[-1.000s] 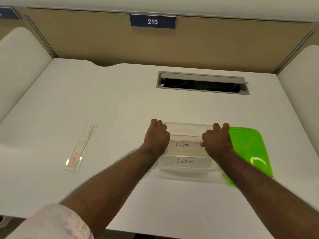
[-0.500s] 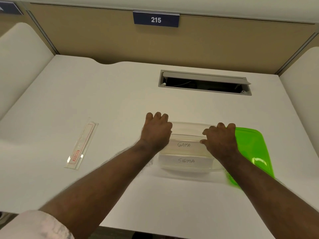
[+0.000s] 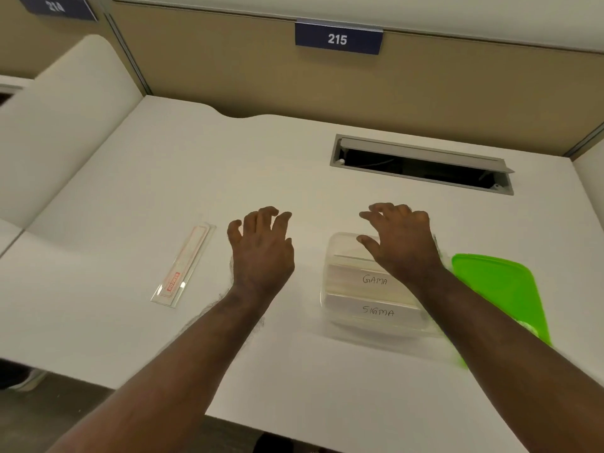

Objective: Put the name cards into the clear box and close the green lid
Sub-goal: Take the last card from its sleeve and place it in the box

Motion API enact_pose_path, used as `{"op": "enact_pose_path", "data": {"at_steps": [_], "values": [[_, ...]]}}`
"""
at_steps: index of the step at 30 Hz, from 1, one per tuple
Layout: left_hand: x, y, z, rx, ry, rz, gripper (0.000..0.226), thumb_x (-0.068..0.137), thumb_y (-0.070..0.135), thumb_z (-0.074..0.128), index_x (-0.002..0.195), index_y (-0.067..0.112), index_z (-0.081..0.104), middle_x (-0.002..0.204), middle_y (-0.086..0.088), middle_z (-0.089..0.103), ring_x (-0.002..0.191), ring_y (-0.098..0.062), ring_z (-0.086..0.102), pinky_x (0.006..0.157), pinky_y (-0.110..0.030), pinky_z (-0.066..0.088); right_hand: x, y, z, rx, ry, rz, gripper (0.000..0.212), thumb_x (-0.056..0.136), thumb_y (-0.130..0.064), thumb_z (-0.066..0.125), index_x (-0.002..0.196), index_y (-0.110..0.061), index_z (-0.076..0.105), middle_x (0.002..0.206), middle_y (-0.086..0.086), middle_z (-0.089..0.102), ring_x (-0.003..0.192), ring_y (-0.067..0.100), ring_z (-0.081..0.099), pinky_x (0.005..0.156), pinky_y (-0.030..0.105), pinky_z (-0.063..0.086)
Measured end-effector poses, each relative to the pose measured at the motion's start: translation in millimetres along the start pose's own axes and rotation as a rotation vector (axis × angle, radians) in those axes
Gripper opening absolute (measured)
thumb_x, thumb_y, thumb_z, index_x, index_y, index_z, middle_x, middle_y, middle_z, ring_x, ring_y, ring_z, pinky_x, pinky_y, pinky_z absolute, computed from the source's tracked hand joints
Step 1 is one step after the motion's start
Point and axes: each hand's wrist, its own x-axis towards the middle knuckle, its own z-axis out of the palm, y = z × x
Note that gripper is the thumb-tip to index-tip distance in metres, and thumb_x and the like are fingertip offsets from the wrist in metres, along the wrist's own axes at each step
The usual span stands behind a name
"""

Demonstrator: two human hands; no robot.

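A clear box [image 3: 340, 246] stands on the white desk, lidless. Inside it lie white name cards, one marked GAMA [image 3: 349, 276] and one marked SIGMA [image 3: 376, 312]. The green lid [image 3: 496, 289] lies flat on the desk, touching the box's right side, partly hidden by my right forearm. My left hand [image 3: 261, 250] hovers left of the box, fingers spread and curled, holding nothing. My right hand [image 3: 402, 240] hangs over the box's far right part, fingers apart and empty.
A clear plastic sleeve with a red label [image 3: 183, 266] lies on the desk to the left. A grey cable hatch [image 3: 421, 165] is open at the back right. Beige partition walls with a sign 215 [image 3: 338, 37] close off the back.
Both hands have come off the box and opened. My left hand moved left, away from the box; my right hand lifted above it. The camera view shifted.
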Motion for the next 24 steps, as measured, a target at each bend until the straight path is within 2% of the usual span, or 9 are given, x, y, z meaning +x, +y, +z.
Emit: {"op": "enact_pose_path", "data": {"at_steps": [4, 9, 13, 18, 24], "values": [[-9.6, -37.5, -1.0, 0.051, -0.025, -0.135, 0.053, 0.078, 0.027, 0.063, 0.129, 0.021, 0.053, 0.130, -0.003, 0.054, 0.118, -0.027, 0.049, 0.101, -0.052, 0.031, 25.8, -36.8, 1.7, 0.039, -0.021, -0.087, 0.049, 0.090, -0.050, 0.048, 0.134, -0.030, 0.048, 0.143, -0.005, 0.047, 0.124, 0.022, 0.047, 0.092, 0.043, 0.032], [-32.5, -88.5, -1.3, 0.119, -0.075, -0.299, 0.059, 0.076, 0.027, 0.065, 0.132, 0.019, 0.049, 0.134, -0.005, 0.052, 0.123, -0.028, 0.046, 0.102, -0.054, 0.027, 51.5, -88.3, 7.9, 0.082, -0.015, -0.198, 0.051, 0.090, -0.046, 0.051, 0.137, -0.026, 0.045, 0.146, -0.002, 0.045, 0.127, 0.023, 0.045, 0.096, 0.045, 0.032], [-53.8, -124.1, -0.2, 0.173, -0.144, -0.394, 0.064, 0.075, 0.027, 0.067, 0.134, 0.015, 0.047, 0.137, -0.008, 0.049, 0.129, -0.032, 0.041, 0.105, -0.062, 0.022, 65.4, -132.1, 21.9, 0.076, -0.040, -0.273, 0.059, 0.090, -0.044, 0.053, 0.143, -0.024, 0.036, 0.152, 0.000, 0.036, 0.136, 0.022, 0.036, 0.103, 0.046, 0.028], [-78.3, -154.8, 3.7, 0.255, -0.263, -0.457, 0.075, 0.075, 0.036, 0.064, 0.140, 0.010, 0.041, 0.143, -0.014, 0.045, 0.138, -0.037, 0.031, 0.106, -0.070, 0.011, 72.9, -179.3, 46.3, 0.066, -0.137, -0.384, 0.075, 0.090, -0.045, 0.054, 0.151, -0.023, 0.016, 0.161, 0.003, 0.016, 0.147, 0.026, 0.015, 0.111, 0.051, 0.020], [-100.5, -174.8, 12.1, 0.274, -0.364, -0.467, 0.079, 0.077, 0.040, 0.064, 0.143, 0.006, 0.039, 0.146, -0.018, 0.044, 0.140, -0.042, 0.029, 0.106, -0.073, 0.007, 83.0, -222.5, 65.0, 0.045, -0.245, -0.524, 0.094, 0.082, -0.054, 0.060, 0.152, -0.024, 0.006, 0.162, 0.002, 0.008, 0.148, 0.028, 0.006, 0.112, 0.057, 0.015]]}}
